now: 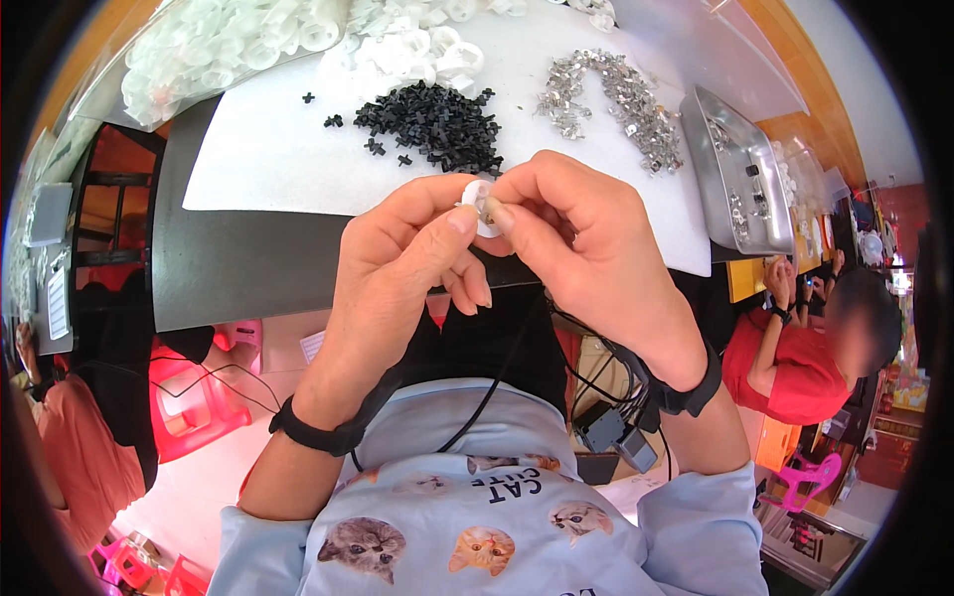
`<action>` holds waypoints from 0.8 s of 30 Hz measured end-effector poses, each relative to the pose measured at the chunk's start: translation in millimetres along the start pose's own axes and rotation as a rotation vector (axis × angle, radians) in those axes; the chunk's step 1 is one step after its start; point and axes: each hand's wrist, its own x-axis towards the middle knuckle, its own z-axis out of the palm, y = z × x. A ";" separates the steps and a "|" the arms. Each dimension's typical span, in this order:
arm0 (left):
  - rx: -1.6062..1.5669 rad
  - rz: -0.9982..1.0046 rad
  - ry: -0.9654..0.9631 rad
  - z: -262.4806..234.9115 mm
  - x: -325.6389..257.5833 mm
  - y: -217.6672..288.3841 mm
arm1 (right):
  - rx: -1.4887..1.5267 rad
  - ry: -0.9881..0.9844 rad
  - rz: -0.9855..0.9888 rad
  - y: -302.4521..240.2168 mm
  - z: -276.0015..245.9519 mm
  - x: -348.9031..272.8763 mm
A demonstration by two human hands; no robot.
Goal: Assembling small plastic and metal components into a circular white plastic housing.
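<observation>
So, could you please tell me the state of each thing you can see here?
Left hand: pinching the white ring from the left.
Right hand: pinching the same ring from the right.
White ring: held up between both hands, above the table edge.
Black parts: loose heap on the white mat.
Metal clips: loose, curved heap.
Metal tray: holds a few small parts.
White rings: piled in a clear bag.

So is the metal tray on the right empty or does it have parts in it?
Not empty: the metal tray holds a few small parts scattered along its floor, most of which is bare.
</observation>
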 end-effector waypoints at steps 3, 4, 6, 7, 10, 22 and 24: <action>0.007 0.007 0.006 -2.8 0.4 0.2 | -0.176 -0.001 -0.196 -0.1 -2.8 -1.7; 0.001 0.005 0.007 -3.6 0.4 0.2 | -0.246 -0.008 -0.274 -0.6 -3.7 -2.5; -0.036 -0.002 0.012 -3.4 0.0 0.9 | -0.297 -0.003 -0.280 -2.2 -2.9 -6.1; -0.072 -0.008 0.016 -3.3 -0.2 1.0 | -0.348 0.003 -0.287 -2.7 -2.5 -7.2; -0.099 0.010 0.009 -2.7 -0.2 -0.3 | -0.424 0.032 -0.363 2.2 -0.4 -7.6; -0.060 0.020 -0.001 -6.0 -0.8 -2.5 | -0.506 -0.007 -0.430 4.1 -4.9 -1.8; -0.050 0.024 0.001 -5.1 -1.2 -3.5 | -0.447 -0.008 -0.389 1.8 -4.2 -1.0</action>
